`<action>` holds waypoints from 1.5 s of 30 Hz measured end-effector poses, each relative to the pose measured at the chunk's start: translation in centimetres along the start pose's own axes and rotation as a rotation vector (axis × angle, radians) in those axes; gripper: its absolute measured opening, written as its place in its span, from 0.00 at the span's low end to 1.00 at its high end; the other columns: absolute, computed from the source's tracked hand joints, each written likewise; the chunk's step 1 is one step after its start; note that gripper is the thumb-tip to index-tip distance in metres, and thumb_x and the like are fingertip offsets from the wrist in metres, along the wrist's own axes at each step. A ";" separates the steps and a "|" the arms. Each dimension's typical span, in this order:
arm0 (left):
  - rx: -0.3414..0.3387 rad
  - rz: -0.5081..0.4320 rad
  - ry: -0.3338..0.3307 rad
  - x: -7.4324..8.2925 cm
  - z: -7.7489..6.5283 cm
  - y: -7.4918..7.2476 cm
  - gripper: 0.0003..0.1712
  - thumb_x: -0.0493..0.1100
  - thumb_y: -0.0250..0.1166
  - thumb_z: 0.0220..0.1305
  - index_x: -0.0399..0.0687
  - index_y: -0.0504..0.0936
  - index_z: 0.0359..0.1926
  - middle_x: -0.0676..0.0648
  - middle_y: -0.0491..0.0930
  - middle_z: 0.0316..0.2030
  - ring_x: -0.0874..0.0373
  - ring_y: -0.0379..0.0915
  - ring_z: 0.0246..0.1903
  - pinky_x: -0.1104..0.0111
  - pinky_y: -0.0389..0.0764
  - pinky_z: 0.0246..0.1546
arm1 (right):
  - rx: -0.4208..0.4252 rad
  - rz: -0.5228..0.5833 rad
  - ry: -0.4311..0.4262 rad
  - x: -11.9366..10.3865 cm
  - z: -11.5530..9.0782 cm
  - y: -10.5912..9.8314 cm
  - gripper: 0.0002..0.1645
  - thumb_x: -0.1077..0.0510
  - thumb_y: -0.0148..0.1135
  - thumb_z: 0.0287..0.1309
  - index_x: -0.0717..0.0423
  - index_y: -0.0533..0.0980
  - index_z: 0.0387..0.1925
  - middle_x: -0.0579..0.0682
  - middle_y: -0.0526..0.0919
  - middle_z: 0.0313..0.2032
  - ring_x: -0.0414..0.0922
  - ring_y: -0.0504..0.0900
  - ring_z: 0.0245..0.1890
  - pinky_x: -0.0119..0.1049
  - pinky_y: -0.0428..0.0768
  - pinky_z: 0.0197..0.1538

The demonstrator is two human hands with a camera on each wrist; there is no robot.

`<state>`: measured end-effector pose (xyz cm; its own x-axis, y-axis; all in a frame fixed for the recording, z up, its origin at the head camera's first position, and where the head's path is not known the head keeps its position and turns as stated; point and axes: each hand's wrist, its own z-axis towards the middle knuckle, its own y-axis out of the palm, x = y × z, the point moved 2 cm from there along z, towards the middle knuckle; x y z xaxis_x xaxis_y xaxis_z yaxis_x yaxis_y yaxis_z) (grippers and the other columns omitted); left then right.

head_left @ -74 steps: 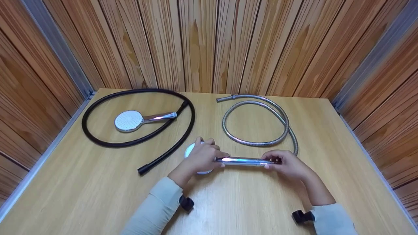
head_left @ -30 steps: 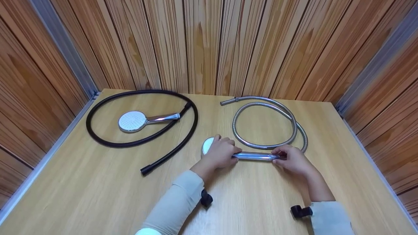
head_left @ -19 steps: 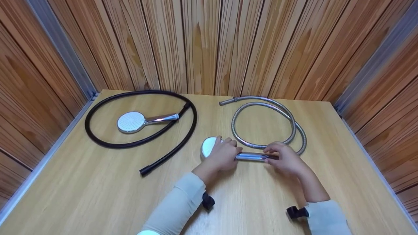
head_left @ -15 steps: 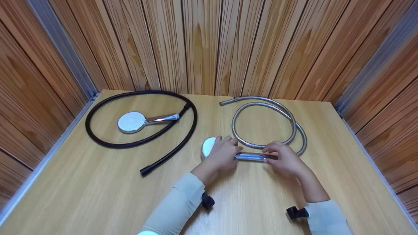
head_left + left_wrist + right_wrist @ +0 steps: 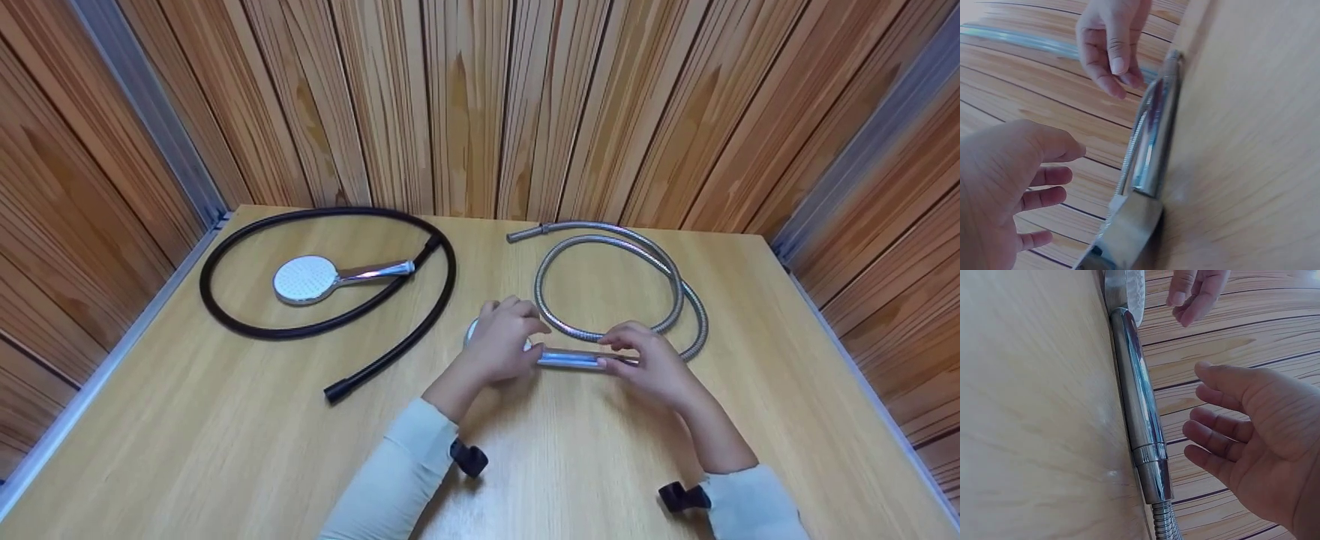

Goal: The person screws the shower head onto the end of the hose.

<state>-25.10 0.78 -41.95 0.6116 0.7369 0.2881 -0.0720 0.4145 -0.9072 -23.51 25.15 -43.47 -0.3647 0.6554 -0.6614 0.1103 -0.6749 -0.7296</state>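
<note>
A chrome hand shower (image 5: 570,360) with a white round face lies on the table, its head to the left. In the right wrist view, a metal shower hose (image 5: 1162,517) meets the end of its handle. Over the head end hovers my left hand (image 5: 501,341), fingers spread and partly covering the face. My right hand (image 5: 649,360) is above the handle's hose end, its fingers loosely bent. Both wrist views show the hands apart from the hand shower, holding nothing. The rest of the hose lies looped behind the right hand.
At the back left lies a second hand shower (image 5: 305,279), its handle end over a looped black hose (image 5: 247,330). The black hose's free end points toward the front. Wood-panelled walls (image 5: 465,105) stand behind and at both sides of the table (image 5: 225,450).
Between the first and second frames, the hand shower moved right in both hands. The right hand then slid left along the handle. Now both hands have let go, the left one lifted off.
</note>
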 end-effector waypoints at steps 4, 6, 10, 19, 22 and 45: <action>0.058 -0.015 0.011 -0.3 -0.5 -0.9 0.11 0.48 0.67 0.62 0.53 0.88 0.44 0.52 0.79 0.44 0.57 0.70 0.47 0.57 0.66 0.51 | 0.033 -0.007 -0.042 -0.4 -0.2 0.0 0.15 0.60 0.70 0.56 0.59 0.81 0.46 0.50 0.79 0.46 0.51 0.77 0.48 0.55 0.76 0.51; 0.083 -0.022 0.015 -0.4 -0.8 -1.3 0.09 0.47 0.66 0.62 0.52 0.88 0.42 0.52 0.80 0.42 0.57 0.71 0.47 0.58 0.67 0.51 | 0.059 -0.012 -0.074 -0.6 -0.2 0.0 0.14 0.61 0.71 0.55 0.57 0.81 0.45 0.48 0.80 0.45 0.49 0.78 0.47 0.54 0.76 0.50; 0.123 -0.017 0.033 -0.8 -1.5 -1.8 0.08 0.46 0.66 0.63 0.51 0.89 0.39 0.51 0.81 0.41 0.56 0.73 0.45 0.58 0.69 0.48 | 0.136 -0.010 -0.173 -1.1 -0.5 0.1 0.13 0.66 0.72 0.52 0.55 0.82 0.41 0.45 0.81 0.42 0.45 0.80 0.43 0.50 0.79 0.47; 0.189 -0.031 0.074 -1.4 -2.9 -3.1 0.08 0.44 0.69 0.61 0.50 0.88 0.41 0.50 0.81 0.41 0.55 0.74 0.44 0.58 0.71 0.46 | 0.191 -0.017 -0.422 -2.2 -0.7 0.4 0.17 0.70 0.73 0.48 0.56 0.81 0.41 0.46 0.82 0.41 0.49 0.82 0.38 0.38 0.81 0.43; 0.203 -0.029 0.078 -1.6 -3.2 -3.5 0.09 0.45 0.69 0.61 0.51 0.88 0.41 0.50 0.81 0.40 0.54 0.74 0.44 0.58 0.71 0.47 | 0.190 -0.035 -0.442 -2.5 -0.7 0.4 0.18 0.70 0.74 0.47 0.55 0.81 0.41 0.45 0.82 0.41 0.46 0.81 0.38 0.36 0.80 0.42; 0.247 -0.020 0.048 -3.4 -5.9 -5.9 0.11 0.45 0.70 0.60 0.47 0.88 0.42 0.49 0.80 0.41 0.54 0.73 0.43 0.60 0.71 0.43 | 0.124 -0.148 -0.449 -4.3 -1.0 0.9 0.15 0.65 0.75 0.48 0.55 0.82 0.40 0.45 0.79 0.42 0.42 0.79 0.39 0.41 0.81 0.40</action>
<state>-22.10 -7.34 -39.38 0.6509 0.7035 0.2854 -0.2463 0.5513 -0.7971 -20.91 22.09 -41.51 -0.7343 0.5542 -0.3920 -0.0734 -0.6389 -0.7658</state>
